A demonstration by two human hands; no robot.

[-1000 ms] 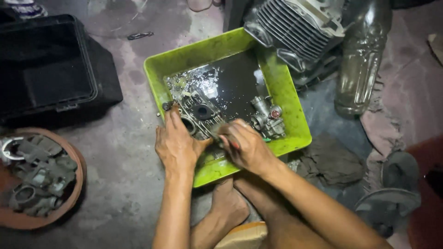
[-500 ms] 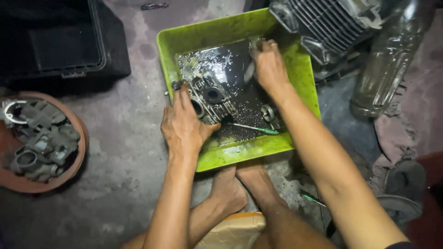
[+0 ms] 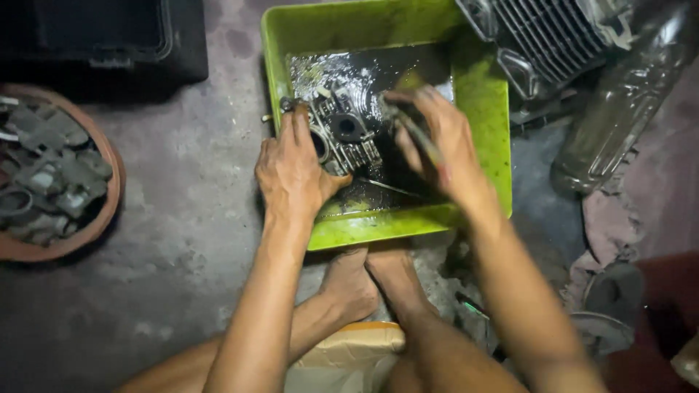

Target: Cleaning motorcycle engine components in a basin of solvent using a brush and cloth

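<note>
I'm looking straight down on the lime-green tray [image 3: 480, 94] in the upper middle of the frame; my left hand [image 3: 291, 175] is clamped over the near-left edge of the finned metal engine part [image 3: 342, 138], fingers wrapped over its rim and pinning it against the tray's left wall; my right hand [image 3: 444, 145] is closed around a thin brush [image 3: 415, 131], its tip down at the part's right side; the part sits in dark oily liquid [image 3: 393, 73] that covers the tray floor; I judge the scrubbing to be mid-way, since the casting shows pale metal on top but grime and black fluid cling round it; a slim green-tipped tool [image 3: 386, 187] lies in the tray by the near wall; at far left a brown bowl [image 3: 102, 211] holds grey parts; a ribbed engine cylinder [image 3: 546, 36] crowds the upper right.
</note>
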